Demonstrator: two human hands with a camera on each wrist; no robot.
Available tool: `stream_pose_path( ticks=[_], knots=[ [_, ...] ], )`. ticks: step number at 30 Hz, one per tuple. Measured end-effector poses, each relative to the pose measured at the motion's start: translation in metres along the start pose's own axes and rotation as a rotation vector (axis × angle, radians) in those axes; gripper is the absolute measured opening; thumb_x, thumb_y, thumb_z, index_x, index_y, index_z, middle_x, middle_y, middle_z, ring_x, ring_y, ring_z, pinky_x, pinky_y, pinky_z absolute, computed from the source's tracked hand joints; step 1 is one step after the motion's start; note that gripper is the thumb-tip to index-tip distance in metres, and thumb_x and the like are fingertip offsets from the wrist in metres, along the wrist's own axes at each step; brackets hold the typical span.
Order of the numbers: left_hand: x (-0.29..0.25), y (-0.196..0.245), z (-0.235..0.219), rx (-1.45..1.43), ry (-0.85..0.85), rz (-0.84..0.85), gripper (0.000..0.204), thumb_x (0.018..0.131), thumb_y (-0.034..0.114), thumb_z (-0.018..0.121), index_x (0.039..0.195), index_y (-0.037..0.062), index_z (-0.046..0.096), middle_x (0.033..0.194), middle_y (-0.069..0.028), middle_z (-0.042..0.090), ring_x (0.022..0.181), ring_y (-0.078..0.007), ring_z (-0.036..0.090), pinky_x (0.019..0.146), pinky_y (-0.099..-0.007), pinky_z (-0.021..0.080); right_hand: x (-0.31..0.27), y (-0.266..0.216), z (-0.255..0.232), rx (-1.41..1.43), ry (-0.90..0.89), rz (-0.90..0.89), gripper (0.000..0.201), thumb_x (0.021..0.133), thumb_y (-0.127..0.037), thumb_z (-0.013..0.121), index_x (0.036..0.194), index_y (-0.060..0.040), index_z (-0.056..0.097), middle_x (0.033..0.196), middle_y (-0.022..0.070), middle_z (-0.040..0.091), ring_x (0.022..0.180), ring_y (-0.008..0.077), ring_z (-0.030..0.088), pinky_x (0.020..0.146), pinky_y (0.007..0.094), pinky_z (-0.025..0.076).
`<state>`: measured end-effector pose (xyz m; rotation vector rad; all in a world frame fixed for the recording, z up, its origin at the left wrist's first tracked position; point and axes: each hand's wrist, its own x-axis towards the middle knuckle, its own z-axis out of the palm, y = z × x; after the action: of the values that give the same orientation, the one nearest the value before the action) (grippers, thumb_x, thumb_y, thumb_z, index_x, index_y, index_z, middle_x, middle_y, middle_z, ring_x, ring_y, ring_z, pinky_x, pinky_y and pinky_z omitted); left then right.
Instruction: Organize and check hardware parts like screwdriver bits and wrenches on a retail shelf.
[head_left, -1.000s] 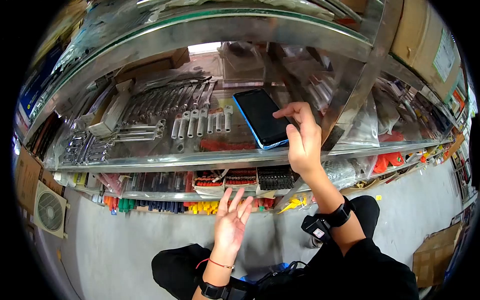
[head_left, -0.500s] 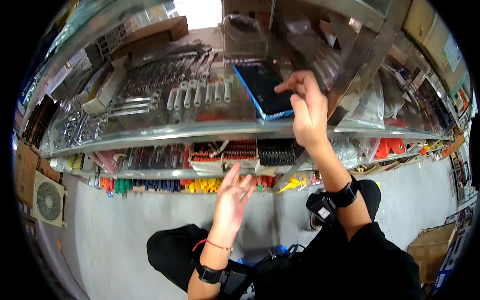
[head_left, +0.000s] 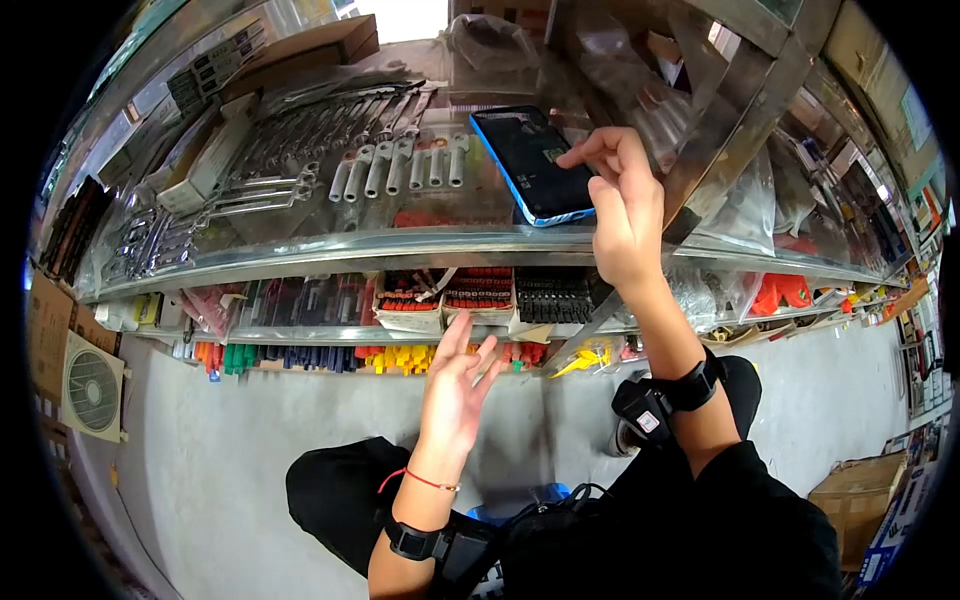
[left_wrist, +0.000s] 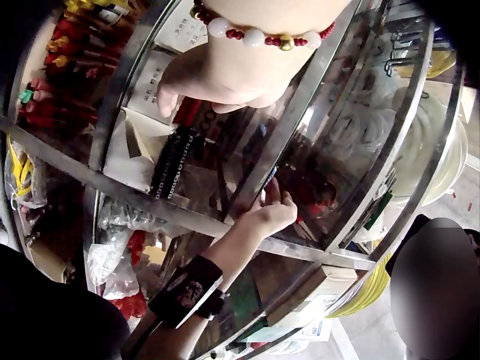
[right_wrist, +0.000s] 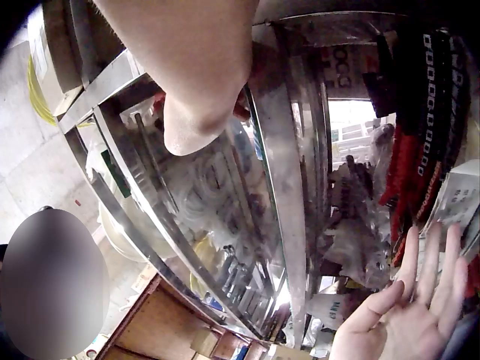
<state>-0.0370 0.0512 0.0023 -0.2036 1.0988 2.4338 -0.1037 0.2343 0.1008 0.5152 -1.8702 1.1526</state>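
A phone (head_left: 530, 165) with a dark screen and blue edge lies flat on the metal-edged shelf in the head view. My right hand (head_left: 628, 215) is at its right side, the index finger extended over the screen; whether the fingertip touches the glass I cannot tell. My left hand (head_left: 453, 385) is held in the air below the shelf edge, palm up with fingers loosely spread, holding nothing. In the right wrist view the left hand (right_wrist: 405, 322) shows its open palm near small boxes.
Wrenches (head_left: 345, 120) and a row of metal sockets (head_left: 398, 168) lie left of the phone. Boxes of red and black items (head_left: 480, 290) fill the lower shelf. A metal post (head_left: 735, 125) stands right of the right hand.
The shelf and phone appear higher in the head view. Small light marks now show on the phone's screen. Both hands keep nearly the same pose.
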Motion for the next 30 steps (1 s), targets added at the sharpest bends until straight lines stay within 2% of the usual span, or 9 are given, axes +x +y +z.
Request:
stream_pose_path(
  ticks=[7, 10, 13, 17, 23, 26, 29, 30],
  knots=[
    [0.0022, 0.0017, 0.0022, 0.009, -0.003, 0.011, 0.056, 0.079, 0.005, 0.036, 0.134, 0.0101, 0.029, 0.142, -0.0029, 0.022, 0.123, -0.0225, 0.034, 0.099, -0.0358, 0.028, -0.0023, -0.0013, 0.0007, 0.086, 0.099, 0.039, 0.032, 0.072, 0.0, 0.04, 0.103, 0.006, 0.041, 0.101, 0.0174, 0.047, 0.087, 0.0245, 0.054, 0.078, 0.0312, 0.045],
    [0.0023, 0.0024, 0.0034, 0.018, -0.003, 0.01, 0.057, 0.078, 0.006, 0.036, 0.134, 0.0101, 0.029, 0.142, -0.0025, 0.023, 0.124, -0.0227, 0.033, 0.099, -0.0357, 0.028, -0.0018, -0.0043, 0.0008, 0.098, 0.113, -0.007, 0.029, 0.08, -0.006, 0.04, 0.106, 0.0071, 0.039, 0.104, 0.017, 0.045, 0.086, 0.0232, 0.054, 0.076, 0.0312, 0.047],
    [0.0029, 0.0028, 0.0038, 0.011, -0.003, 0.007, 0.057, 0.078, 0.006, 0.036, 0.134, 0.0101, 0.029, 0.141, -0.0022, 0.023, 0.124, -0.0228, 0.033, 0.099, -0.0354, 0.028, -0.0033, -0.0053, -0.0006, 0.178, 0.066, -0.011, 0.037, 0.089, -0.025, 0.038, 0.108, 0.0074, 0.037, 0.104, 0.0164, 0.045, 0.082, 0.0204, 0.056, 0.07, 0.0288, 0.047],
    [0.0029, 0.0034, 0.004, 0.006, -0.003, 0.005, 0.057, 0.077, 0.006, 0.037, 0.134, 0.0101, 0.03, 0.141, -0.002, 0.024, 0.123, -0.0231, 0.034, 0.099, -0.0351, 0.029, -0.0041, -0.0008, -0.0035, 0.123, 0.022, -0.078, 0.063, 0.088, -0.051, 0.031, 0.112, 0.0075, 0.032, 0.107, 0.0165, 0.045, 0.074, 0.017, 0.056, 0.064, 0.0256, 0.043],
    [0.0029, 0.0042, 0.0029, -0.003, -0.012, 0.003, 0.056, 0.077, 0.006, 0.037, 0.133, 0.01, 0.032, 0.14, -0.0017, 0.025, 0.123, -0.0234, 0.036, 0.098, -0.0349, 0.029, -0.0039, 0.0021, -0.0008, 0.008, 0.096, -0.12, 0.067, 0.087, -0.053, 0.029, 0.11, 0.0097, 0.034, 0.109, 0.0159, 0.042, 0.064, 0.0167, 0.05, 0.06, 0.025, 0.04],
    [0.0032, 0.0038, 0.0024, -0.012, -0.016, 0.0, 0.056, 0.077, 0.006, 0.037, 0.133, 0.01, 0.032, 0.14, -0.0014, 0.026, 0.122, -0.0234, 0.036, 0.098, -0.0346, 0.029, -0.005, 0.0028, -0.0011, -0.016, 0.093, -0.121, 0.068, 0.087, -0.053, 0.028, 0.109, 0.0101, 0.036, 0.109, 0.0156, 0.041, 0.064, 0.016, 0.046, 0.058, 0.0246, 0.039],
    [0.0025, 0.0042, 0.0028, -0.015, -0.013, -0.003, 0.056, 0.077, 0.006, 0.037, 0.133, 0.0099, 0.032, 0.14, -0.0013, 0.026, 0.122, -0.0233, 0.036, 0.098, -0.0343, 0.029, -0.0049, -0.0038, 0.0002, -0.042, 0.106, -0.005, 0.08, 0.08, -0.067, 0.028, 0.116, 0.0055, 0.031, 0.111, 0.0146, 0.039, 0.076, 0.0144, 0.046, 0.064, 0.0246, 0.041],
    [0.0022, 0.0044, 0.003, -0.014, -0.01, -0.005, 0.056, 0.077, 0.006, 0.037, 0.133, 0.0099, 0.032, 0.14, -0.0012, 0.026, 0.122, -0.0233, 0.036, 0.098, -0.0342, 0.03, -0.0048, -0.0033, 0.0011, -0.042, 0.117, -0.037, 0.076, 0.082, -0.062, 0.029, 0.114, 0.0064, 0.033, 0.11, 0.0146, 0.04, 0.075, 0.0154, 0.045, 0.062, 0.0249, 0.04]
  ],
)
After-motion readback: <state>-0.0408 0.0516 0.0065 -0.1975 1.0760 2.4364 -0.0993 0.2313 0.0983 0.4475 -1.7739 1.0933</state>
